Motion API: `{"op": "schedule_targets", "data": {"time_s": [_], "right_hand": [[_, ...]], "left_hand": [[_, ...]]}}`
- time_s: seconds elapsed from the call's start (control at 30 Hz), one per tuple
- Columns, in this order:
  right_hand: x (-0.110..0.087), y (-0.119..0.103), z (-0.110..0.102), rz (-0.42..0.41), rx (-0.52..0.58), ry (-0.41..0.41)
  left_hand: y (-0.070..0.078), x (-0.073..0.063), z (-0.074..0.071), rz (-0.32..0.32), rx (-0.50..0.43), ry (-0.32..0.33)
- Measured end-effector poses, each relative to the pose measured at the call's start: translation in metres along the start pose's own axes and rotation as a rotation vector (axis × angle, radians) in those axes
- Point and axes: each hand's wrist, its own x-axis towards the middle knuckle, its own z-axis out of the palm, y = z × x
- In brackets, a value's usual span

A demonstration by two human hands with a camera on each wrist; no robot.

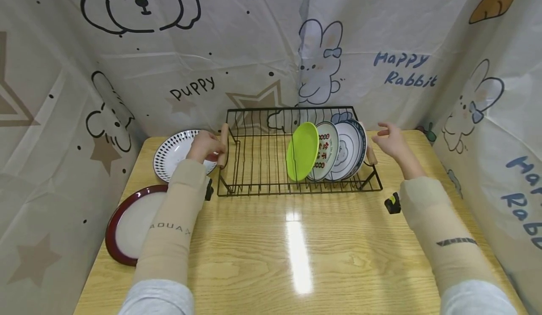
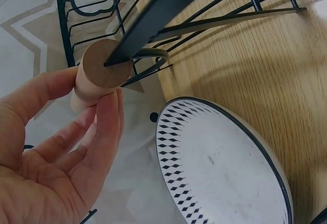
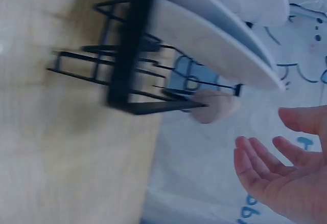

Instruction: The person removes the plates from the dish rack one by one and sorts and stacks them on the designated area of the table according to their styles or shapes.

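A black wire dish rack (image 1: 254,194) with wooden handles stands near the back of the wooden table. My left hand (image 1: 205,146) pinches the left wooden handle (image 2: 94,83) between thumb and fingers. On the other side, my right hand (image 1: 391,141) is open, fingers loosely bent, just apart from the right wooden handle (image 3: 214,106). Several dishes lean in the rack's right part: a lime green plate (image 1: 303,153), a white plate with red characters (image 1: 326,148) and white plates with blue markings (image 1: 345,150) behind it. The rack's left slots hold nothing.
An oval white dish with black diamonds (image 2: 219,168) lies left of the rack, under my left hand. A plate with a dark red rim (image 1: 137,225) lies nearer, partly hidden by my left sleeve. Printed cloth (image 1: 254,37) hangs behind and along both sides.
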Motion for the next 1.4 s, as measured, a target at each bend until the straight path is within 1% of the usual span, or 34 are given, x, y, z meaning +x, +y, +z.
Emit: {"op": "schedule_targets", "data": {"time_s": [0.1,0.17,0.23,0.3,0.4,0.57,0.67,0.9,1.17,1.4], "right_hand": [[0.001,-0.011,-0.003,-0.037,0.027,0.093],[0.002,-0.017,-0.003,-0.048,0.021,0.122],[0.002,-0.022,-0.002,-0.057,-0.005,0.131],[0.002,-0.026,0.000,-0.060,-0.030,0.115],[0.002,-0.028,0.004,-0.056,-0.059,0.068],[0.004,-0.029,0.011,-0.021,-0.084,0.019],[0.005,-0.026,0.014,-0.008,-0.096,0.008],[0.004,-0.023,0.017,-0.063,-0.107,-0.024],[0.005,-0.023,0.018,-0.044,-0.123,-0.058],[0.005,-0.022,0.019,-0.031,-0.102,-0.069]], "left_hand": [[0.000,0.002,-0.001,-0.011,0.010,0.003],[0.000,0.003,-0.001,-0.015,0.018,0.002],[0.000,0.004,-0.001,-0.021,0.028,0.002],[0.000,0.005,-0.001,-0.027,0.032,0.004],[0.001,0.004,0.000,-0.032,0.033,0.007],[0.002,0.001,0.001,-0.037,0.036,0.018],[0.002,0.000,0.001,-0.032,0.036,0.021],[0.003,-0.001,0.002,-0.035,0.028,0.029],[0.001,0.000,0.002,-0.041,0.013,0.025],[0.001,0.000,0.002,-0.042,0.011,0.025]]}}
